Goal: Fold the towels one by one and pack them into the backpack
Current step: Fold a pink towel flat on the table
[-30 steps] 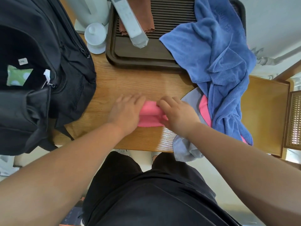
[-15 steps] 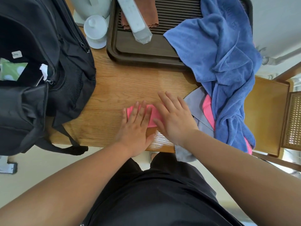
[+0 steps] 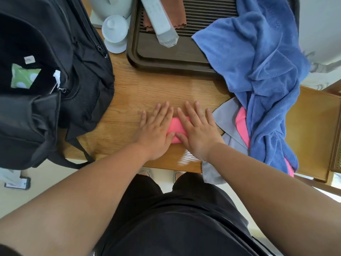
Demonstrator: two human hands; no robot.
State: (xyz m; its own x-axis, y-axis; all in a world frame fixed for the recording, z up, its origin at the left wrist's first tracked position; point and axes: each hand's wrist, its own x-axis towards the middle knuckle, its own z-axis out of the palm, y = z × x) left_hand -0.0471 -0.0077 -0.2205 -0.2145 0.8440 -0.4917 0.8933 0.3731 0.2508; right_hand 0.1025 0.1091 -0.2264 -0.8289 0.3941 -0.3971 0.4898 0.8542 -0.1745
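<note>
Two flat palms, left hand [image 3: 155,130] and right hand [image 3: 197,132], fingers spread, press the folded pink towel [image 3: 178,124] lying under and between them. Lifting both at once could let it spring open before reaching the backpack [image 3: 55,89] beyond the left hand.

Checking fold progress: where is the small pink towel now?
Head view, centre: the small pink towel lies on the wooden table, pressed under the left hand and right hand, right of the black backpack.
</note>
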